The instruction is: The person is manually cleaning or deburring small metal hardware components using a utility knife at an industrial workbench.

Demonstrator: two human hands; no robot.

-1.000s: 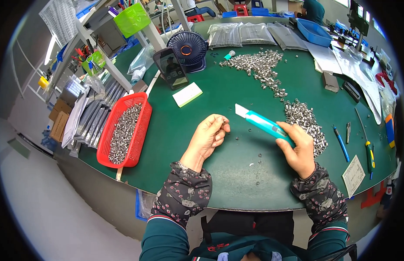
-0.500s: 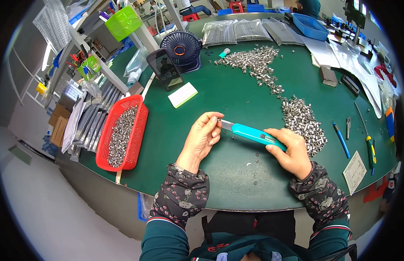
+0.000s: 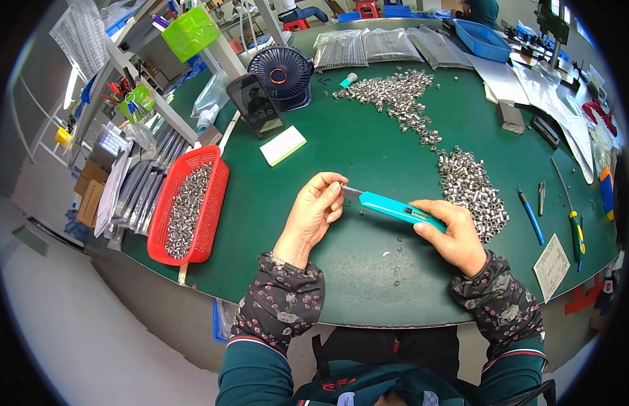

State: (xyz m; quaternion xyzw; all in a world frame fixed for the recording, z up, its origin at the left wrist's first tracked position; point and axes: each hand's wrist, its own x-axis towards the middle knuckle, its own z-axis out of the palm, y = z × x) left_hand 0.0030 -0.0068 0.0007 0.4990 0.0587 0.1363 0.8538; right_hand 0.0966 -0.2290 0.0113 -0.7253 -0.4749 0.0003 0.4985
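The utility knife (image 3: 389,206) pairs a smooth turquoise plastic handle (image 3: 399,210) with a metal blade (image 3: 352,193). The small tubular rings (image 3: 471,196) are glossy metal, the red basket (image 3: 209,227) perforated plastic. The green tabletop (image 3: 362,298) is smooth with a dull sheen, the sleeve covers (image 3: 285,301) printed cloth, the smartphone screen (image 3: 257,108) glossy.

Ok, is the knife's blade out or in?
Out: the grey blade projects from the turquoise knife, pointing toward the left hand.

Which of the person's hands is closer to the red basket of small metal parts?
Left. The left hand is to the right of the red basket, apart from it; the right hand, holding the turquoise utility knife, is farther right.
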